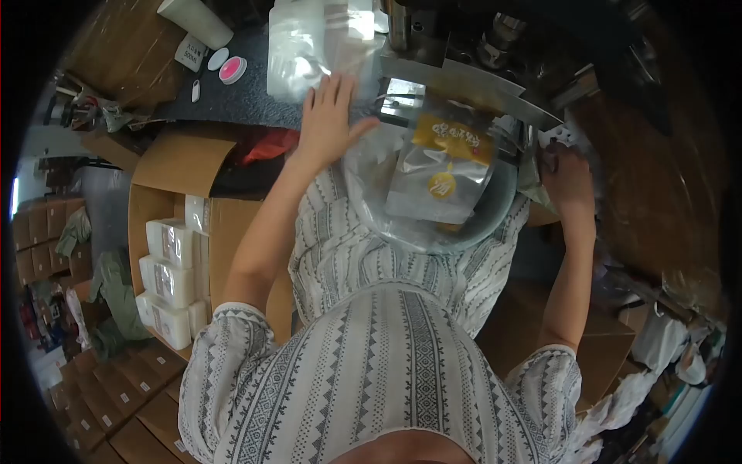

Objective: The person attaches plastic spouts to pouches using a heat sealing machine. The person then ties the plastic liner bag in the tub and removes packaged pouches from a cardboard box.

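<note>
My left hand (331, 117) is open, its fingers spread and thumb out, with the fingertips at the lower edge of a stack of clear plastic bags (297, 50) on the dark tabletop. At the right, my right hand (569, 179) has its fingers curled beside a greyish pouch (532, 176); what they hold is hidden. Between my hands, a clear round basin (498, 216) rests at my lap. A silver pouch with a yellow printed top (442, 166) leans in it, in front of a metal machine (471, 81).
An open cardboard box (182, 166) with several white wrapped packs (170, 280) stands at my left. On the dark table (247, 104) lie a round pink pot (232, 70) and a white cup (197, 23). Stacked cartons (100, 394) fill the lower left.
</note>
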Action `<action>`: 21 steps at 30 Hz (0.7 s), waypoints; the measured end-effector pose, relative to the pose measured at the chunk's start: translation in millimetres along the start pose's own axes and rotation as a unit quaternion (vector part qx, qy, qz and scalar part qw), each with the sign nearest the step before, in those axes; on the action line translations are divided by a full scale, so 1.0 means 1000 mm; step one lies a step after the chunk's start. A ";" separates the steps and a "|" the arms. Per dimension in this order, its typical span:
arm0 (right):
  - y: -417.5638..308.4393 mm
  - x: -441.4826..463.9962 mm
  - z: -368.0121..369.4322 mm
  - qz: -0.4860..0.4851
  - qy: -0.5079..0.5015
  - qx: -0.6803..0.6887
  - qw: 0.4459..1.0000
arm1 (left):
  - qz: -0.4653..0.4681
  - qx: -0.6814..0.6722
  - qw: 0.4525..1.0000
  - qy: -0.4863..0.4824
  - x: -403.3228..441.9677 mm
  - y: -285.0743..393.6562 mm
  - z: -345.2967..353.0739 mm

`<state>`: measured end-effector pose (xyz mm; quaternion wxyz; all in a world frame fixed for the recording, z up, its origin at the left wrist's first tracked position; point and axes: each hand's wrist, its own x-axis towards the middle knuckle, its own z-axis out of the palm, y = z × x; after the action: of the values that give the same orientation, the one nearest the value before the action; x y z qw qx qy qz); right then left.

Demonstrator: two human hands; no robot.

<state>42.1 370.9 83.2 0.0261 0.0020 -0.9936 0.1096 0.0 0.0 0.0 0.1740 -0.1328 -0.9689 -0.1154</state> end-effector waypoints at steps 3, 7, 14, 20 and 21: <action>-0.001 -0.021 -0.006 0.045 -0.021 0.030 0.998 | -0.001 -0.024 1.000 -0.019 -0.036 0.000 -0.035; -0.029 -0.024 -0.031 -0.011 0.064 0.227 0.972 | -0.106 -0.081 0.989 0.063 -0.042 0.026 -0.067; -0.112 -0.021 -0.019 -0.277 0.073 0.287 0.914 | -0.029 -0.147 0.984 0.096 -0.042 0.076 -0.090; -0.100 -0.019 -0.016 -0.259 0.004 0.338 0.905 | 0.036 -0.278 0.957 -0.075 -0.040 0.095 -0.070; -0.096 -0.019 -0.016 -0.259 0.005 0.337 0.905 | 0.043 -0.279 0.956 -0.075 -0.037 0.099 -0.065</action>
<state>62.4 280.8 118.9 0.0567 0.2671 -0.8621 0.4270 82.8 67.4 63.1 0.0617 -0.2260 -0.9016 -0.3636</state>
